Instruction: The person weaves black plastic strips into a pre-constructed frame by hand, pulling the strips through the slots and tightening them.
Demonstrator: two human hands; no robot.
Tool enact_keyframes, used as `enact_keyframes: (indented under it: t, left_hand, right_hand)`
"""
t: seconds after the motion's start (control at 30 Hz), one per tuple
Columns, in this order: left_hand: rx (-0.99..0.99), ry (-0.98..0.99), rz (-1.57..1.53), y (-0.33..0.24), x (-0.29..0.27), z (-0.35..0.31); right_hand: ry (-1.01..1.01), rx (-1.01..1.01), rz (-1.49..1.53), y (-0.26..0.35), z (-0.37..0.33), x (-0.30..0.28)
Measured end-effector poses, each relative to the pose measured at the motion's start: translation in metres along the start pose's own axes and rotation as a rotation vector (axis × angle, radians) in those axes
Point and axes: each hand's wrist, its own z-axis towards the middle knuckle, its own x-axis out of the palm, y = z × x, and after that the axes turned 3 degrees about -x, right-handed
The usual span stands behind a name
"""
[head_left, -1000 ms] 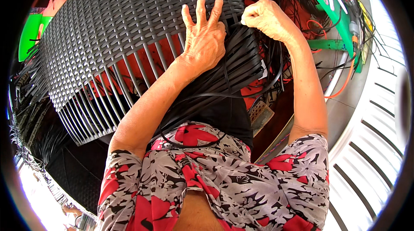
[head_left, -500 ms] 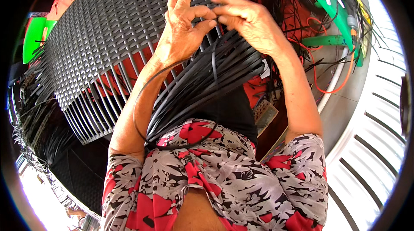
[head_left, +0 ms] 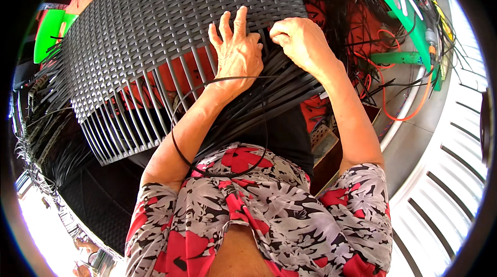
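My left hand [head_left: 238,61] fans most fingers; my right hand [head_left: 301,43] bunches narrow, grips unclear. The panel [head_left: 176,18] is woven above, bare rods [head_left: 110,133] below.

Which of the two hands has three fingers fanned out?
The left hand, over the black woven panel; the right hand, above the loose black strips, has its fingers drawn together.

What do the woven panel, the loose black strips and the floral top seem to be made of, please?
Woven panel: probably plastic, dark with a satin sheen, judging by highlights on its even weave.
Loose black strips: likely flexible plastic, smooth, slightly shiny, since they bend in clean curves.
Floral top: matte printed fabric, with soft folds; fibre unclear.
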Motion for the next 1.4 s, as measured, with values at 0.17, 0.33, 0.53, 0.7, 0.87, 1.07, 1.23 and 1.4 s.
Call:
enact_keyframes:
  t: [0.17, 0.33, 0.53, 0.7, 0.87, 1.07, 1.23, 1.4]
  left_hand:
    - [-0.118, -0.036, -0.123, 0.002, 0.007, 0.004]
    - [-0.111, -0.050, -0.153, 0.004, 0.007, 0.002]
    - [-0.122, -0.033, -0.008, -0.002, 0.008, -0.003]
    - [-0.109, -0.028, -0.089, 0.001, 0.007, -0.007]
    - [-0.115, -0.023, -0.094, 0.003, 0.008, -0.008]
    - [-0.143, -0.032, -0.147, 0.004, 0.012, -0.005]
    - [-0.107, -0.160, -0.251, 0.002, 0.005, -0.008]
    - [-0.019, -0.310, -0.316, 0.009, -0.031, -0.036]
  right_hand:
    - [0.034, 0.147, 0.202, -0.007, 0.002, 0.010]
    - [-0.011, 0.118, 0.066, 0.003, -0.003, 0.014]
    - [0.076, 0.132, -0.203, 0.021, -0.007, 0.010]
    - [0.093, 0.188, -0.112, 0.020, -0.009, 0.013]
    - [0.120, 0.187, -0.002, 0.006, -0.007, 0.014]
    - [0.156, 0.176, -0.001, 0.001, -0.004, 0.014]
    - [0.033, 0.173, -0.033, 0.012, -0.010, 0.012]
    - [-0.204, -0.105, 0.083, 0.035, -0.023, 0.011]
